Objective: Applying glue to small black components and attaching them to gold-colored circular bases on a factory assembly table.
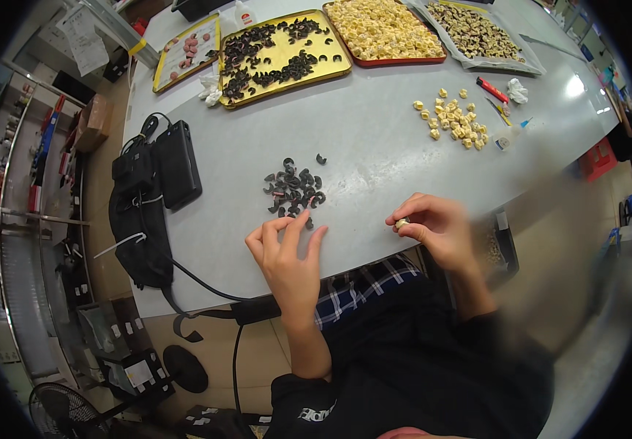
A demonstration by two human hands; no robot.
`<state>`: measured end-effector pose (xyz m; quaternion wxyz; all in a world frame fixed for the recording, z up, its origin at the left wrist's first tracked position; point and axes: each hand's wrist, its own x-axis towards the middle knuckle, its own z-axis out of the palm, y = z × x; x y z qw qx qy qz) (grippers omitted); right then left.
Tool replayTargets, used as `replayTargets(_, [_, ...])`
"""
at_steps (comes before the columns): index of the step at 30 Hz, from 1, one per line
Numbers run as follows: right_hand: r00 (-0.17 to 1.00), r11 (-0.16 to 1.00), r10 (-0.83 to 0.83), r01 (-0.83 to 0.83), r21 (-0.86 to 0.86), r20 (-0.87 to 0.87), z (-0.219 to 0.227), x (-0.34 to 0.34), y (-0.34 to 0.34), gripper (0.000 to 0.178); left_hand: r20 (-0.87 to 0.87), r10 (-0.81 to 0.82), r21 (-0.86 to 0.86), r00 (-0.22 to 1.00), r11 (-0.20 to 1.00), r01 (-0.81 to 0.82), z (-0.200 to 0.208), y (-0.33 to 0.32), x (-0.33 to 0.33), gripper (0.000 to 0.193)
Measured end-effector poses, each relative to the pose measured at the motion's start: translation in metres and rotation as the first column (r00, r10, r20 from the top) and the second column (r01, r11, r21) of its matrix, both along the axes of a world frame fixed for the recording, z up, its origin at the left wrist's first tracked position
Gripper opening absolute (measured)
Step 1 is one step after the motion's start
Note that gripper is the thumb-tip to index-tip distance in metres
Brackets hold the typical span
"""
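I have my right grip (437, 227) drawn into a pinch, thumb and index fingertip pressed on a small pale-yellow piece (401, 224), held over the near part of the smooth, pale grey surface (382, 139). My left grip (287, 263) stands spread, thumb and index finger apart, its fingertips right at the near side of a loose pile of small black curved pieces (298, 184); I cannot tell whether they touch one. A loose cluster of pale-yellow blocky pieces (453, 121) lies farther out, beyond my right grip. Just past that cluster to the right I see a red stick-shaped tool (492, 89) and a crumpled white tissue (517, 91). Along the far side sits a shallow yellow tray (279, 44) with more black pieces, and next to it a red-rimmed tray (396, 63) full of pale-yellow ones. On my left, a flat black rectangular device (177, 164) lies against a black fabric pouch (140, 249).
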<state>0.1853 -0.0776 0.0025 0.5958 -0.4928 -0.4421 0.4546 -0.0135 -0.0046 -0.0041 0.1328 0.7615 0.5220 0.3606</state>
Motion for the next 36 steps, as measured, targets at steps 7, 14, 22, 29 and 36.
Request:
replayTargets(7, [0.913, 0.998, -0.050, 0.060, -0.014, 0.404, 0.004, 0.005, 0.028, 0.019, 0.037, -0.015, 0.002, 0.999, 1.000, 0.015, -0.002, 0.001, 0.001, 0.020])
replayTargets(14, [0.780, 0.939, -0.335, 0.230, 0.257, 0.529, 0.014, 0.005, 0.070, 0.032, 0.081, -0.047, 0.075, 0.996, 0.996, 0.041, -0.001, -0.002, 0.004, 0.015])
replayTargets(22, [0.522, 0.750, -0.661, 0.488, 0.447, 0.539, -0.007, 0.035, 0.000, 0.033, 0.731, -0.132, -0.055, 0.669, 0.967, 0.250, -0.002, -0.010, 0.000, 0.012])
replayTargets(29, [-0.007, 0.249, -0.911, 0.787, 0.565, 0.412, -0.023, 0.110, -0.028, 0.039, 0.879, -0.139, -0.018, 0.457, 0.947, 0.321, -0.006, -0.012, 0.006, 0.018])
replayTargets(36, [0.170, 0.424, -0.800, 0.839, 0.341, 0.575, -0.038, 0.146, -0.028, 0.051, 0.833, -0.128, -0.099, 0.539, 0.922, 0.373, -0.006, -0.011, 0.014, 0.023])
